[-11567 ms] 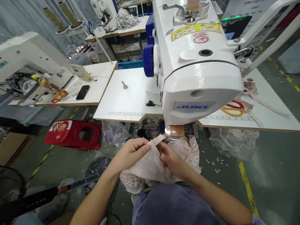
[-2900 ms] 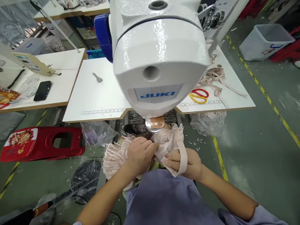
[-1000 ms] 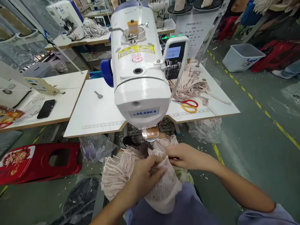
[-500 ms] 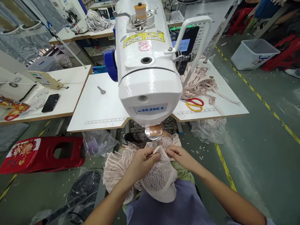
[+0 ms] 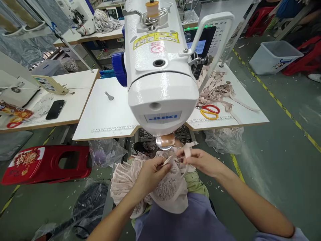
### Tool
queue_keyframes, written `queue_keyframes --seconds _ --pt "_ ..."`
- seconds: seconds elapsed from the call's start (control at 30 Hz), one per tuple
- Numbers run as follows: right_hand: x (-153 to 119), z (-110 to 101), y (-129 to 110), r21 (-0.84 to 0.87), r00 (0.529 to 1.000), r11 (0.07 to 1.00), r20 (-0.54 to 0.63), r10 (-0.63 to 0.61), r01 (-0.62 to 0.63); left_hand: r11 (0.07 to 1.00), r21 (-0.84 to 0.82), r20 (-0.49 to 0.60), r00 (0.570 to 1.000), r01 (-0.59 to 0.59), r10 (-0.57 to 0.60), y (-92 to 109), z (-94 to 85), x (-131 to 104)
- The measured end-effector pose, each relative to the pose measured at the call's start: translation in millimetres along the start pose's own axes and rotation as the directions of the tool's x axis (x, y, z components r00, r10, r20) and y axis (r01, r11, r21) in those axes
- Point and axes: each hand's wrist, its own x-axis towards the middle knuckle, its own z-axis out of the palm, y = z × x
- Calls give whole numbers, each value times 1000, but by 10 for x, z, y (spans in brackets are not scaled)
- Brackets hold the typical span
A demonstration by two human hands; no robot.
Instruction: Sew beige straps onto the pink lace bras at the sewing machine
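Note:
Pale pink lace fabric (image 5: 169,190) hangs in front of my lap, its upper edge pinched between the thumb and fingers of my left hand (image 5: 155,172). Beside it, to the right, my right hand (image 5: 198,160) is closed on a narrow pale strap (image 5: 187,151), whose end sticks up past the fingers. More gathered lace pieces (image 5: 124,179) are heaped on my lap at the left. Just above both hands is the lower end of the white sewing machine (image 5: 160,97).
The white table (image 5: 110,113) carries a small grey metal piece (image 5: 109,96) on the left. On its right lie red and yellow scissors (image 5: 209,112) and piled straps (image 5: 215,88). A red stool (image 5: 50,164) is at the lower left, a grey bin (image 5: 276,58) at the upper right.
My right hand has moved slightly right and up, and a strap now shows in its fingers. The lace hangs a little differently below my left hand, which stays nearly in place.

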Motion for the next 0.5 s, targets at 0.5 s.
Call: queue_keyframes --seconds 0.5 --pt "26 349 -149 -391 906 830 19 -424 397 939 -128 -249 927 -320 282 -165 255 -35"
